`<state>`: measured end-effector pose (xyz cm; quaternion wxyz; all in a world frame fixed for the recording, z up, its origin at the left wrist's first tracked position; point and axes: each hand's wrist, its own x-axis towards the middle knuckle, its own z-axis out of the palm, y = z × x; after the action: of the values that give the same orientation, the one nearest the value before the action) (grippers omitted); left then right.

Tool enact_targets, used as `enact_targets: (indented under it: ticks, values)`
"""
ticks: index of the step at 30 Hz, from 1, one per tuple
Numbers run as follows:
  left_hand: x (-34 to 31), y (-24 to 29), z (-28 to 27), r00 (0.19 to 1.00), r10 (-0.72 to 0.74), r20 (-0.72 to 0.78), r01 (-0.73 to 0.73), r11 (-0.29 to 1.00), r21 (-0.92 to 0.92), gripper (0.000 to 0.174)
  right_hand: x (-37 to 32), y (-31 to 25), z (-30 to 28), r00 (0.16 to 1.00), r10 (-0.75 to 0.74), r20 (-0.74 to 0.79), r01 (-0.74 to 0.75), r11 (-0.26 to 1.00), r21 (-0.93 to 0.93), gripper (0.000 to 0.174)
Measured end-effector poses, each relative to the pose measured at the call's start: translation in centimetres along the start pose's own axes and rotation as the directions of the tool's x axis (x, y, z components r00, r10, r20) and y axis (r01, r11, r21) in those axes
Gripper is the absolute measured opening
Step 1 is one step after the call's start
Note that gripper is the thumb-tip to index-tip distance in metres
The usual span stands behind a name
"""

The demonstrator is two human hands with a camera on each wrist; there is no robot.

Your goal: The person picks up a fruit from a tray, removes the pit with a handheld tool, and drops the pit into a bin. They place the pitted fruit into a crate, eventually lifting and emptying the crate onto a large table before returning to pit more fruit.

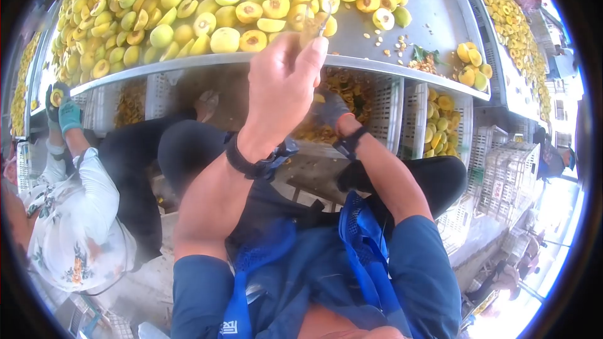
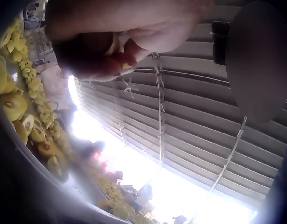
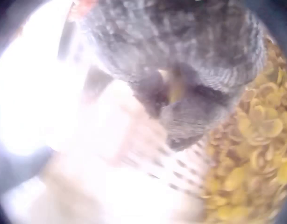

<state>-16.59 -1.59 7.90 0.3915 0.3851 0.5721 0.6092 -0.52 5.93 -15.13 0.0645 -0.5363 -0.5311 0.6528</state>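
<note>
My bare left hand [image 1: 286,81] is raised at the near rim of the metal table [image 1: 433,31]. Its thumb and fingers grip a small tool with a thin metal tip [image 1: 323,26], blurred against the fruit behind. In the left wrist view the fingers [image 2: 101,70] are curled, and most of the tool is hidden. Lower down, under the rim, my right hand [image 1: 333,111] in a grey glove hangs over a crate of fruit pieces [image 1: 355,85]. The right wrist view shows its fingers curled round a yellow piece of peach [image 3: 176,91], mostly covered.
Peach halves [image 1: 188,22] are heaped across the table's left and middle. Loose pits [image 1: 402,44] lie near its right end. White crates [image 1: 383,110] stand beneath, one holding peach halves [image 1: 441,122]. A gloved person [image 1: 81,213] works on the left. Stacked crates [image 1: 502,166] stand right.
</note>
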Motion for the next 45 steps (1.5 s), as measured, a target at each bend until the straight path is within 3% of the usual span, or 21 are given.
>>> enact_targets:
  ticks: [3, 6, 7, 10, 11, 14, 16, 21, 24, 30, 33, 38, 45]
  values:
    - [-0.9, 0.0, 0.9, 0.997, -0.005, 0.075, 0.003, 1.0, 0.024, 0.028, -6.2, -3.1, -3.9, 0.978, -0.201, 0.06, 0.163, 0.908, 0.386, 0.056]
    - [-2.3, -0.2, 2.2, 0.982, -0.08, 0.17, 0.078, 0.997, 0.018, 0.029, -11.6, -6.1, -6.1, 0.922, -0.384, -0.039, 0.347, 0.78, 0.52, 0.055]
    - [-3.0, 0.0, 2.7, 0.962, -0.142, 0.233, 0.156, 0.987, -0.041, 0.029, -12.7, -7.0, -6.7, 0.9, -0.427, -0.084, 0.412, 0.773, 0.483, 0.054]
    - [-5.0, -0.8, 4.8, 0.907, -0.251, 0.338, 0.273, 0.962, -0.018, 0.03, -15.1, -8.5, -8.4, 0.79, -0.56, -0.248, 0.596, 0.797, 0.099, 0.054]
    - [-5.6, -1.1, 5.5, 0.908, -0.235, 0.346, 0.251, 0.968, 0.0, 0.03, -15.4, -9.0, -9.0, 0.742, -0.616, -0.266, 0.618, 0.781, -0.088, 0.055]
    - [-6.2, -1.6, 6.8, 0.906, -0.213, 0.366, 0.216, 0.976, 0.033, 0.033, -15.7, -9.2, -9.5, 0.672, -0.661, -0.332, 0.728, 0.673, 0.132, 0.052]
    - [-6.2, -1.5, 7.3, 0.896, -0.222, 0.384, 0.219, 0.974, 0.051, 0.034, -15.9, -9.4, -9.8, 0.631, -0.673, -0.386, 0.749, 0.658, 0.078, 0.051]
    - [-6.3, -0.8, 9.2, 0.897, -0.208, 0.39, 0.235, 0.972, -0.022, 0.034, -16.9, -8.8, -9.8, 0.648, -0.645, -0.404, 0.751, 0.628, 0.202, 0.051]
    - [-6.1, -1.1, 10.1, 0.903, -0.193, 0.383, 0.212, 0.977, -0.006, 0.032, -17.3, -9.0, -9.5, 0.576, -0.702, -0.42, 0.805, 0.575, 0.143, 0.053]
    - [-6.3, -2.7, 11.7, 0.94, -0.085, 0.33, 0.078, 0.996, 0.036, 0.031, -17.2, -8.1, -9.5, 0.373, -0.785, -0.494, 0.816, 0.531, -0.229, 0.046]
    - [-6.5, -3.1, 12.1, 0.959, -0.012, 0.284, -0.01, 0.997, 0.075, 0.032, -18.3, -8.6, -9.1, 0.328, -0.811, -0.484, 0.822, 0.498, -0.277, 0.052]
    - [-6.5, -3.3, 12.7, 0.952, 0.198, 0.232, -0.237, 0.96, 0.152, 0.029, -18.8, -9.0, -8.5, 0.35, -0.783, -0.514, 0.828, 0.515, -0.222, 0.05]
    - [-6.1, -4.1, 12.9, 0.935, 0.265, 0.236, -0.305, 0.94, 0.151, 0.03, -19.3, -9.4, -9.0, 0.284, -0.829, -0.482, 0.781, 0.491, -0.386, 0.05]
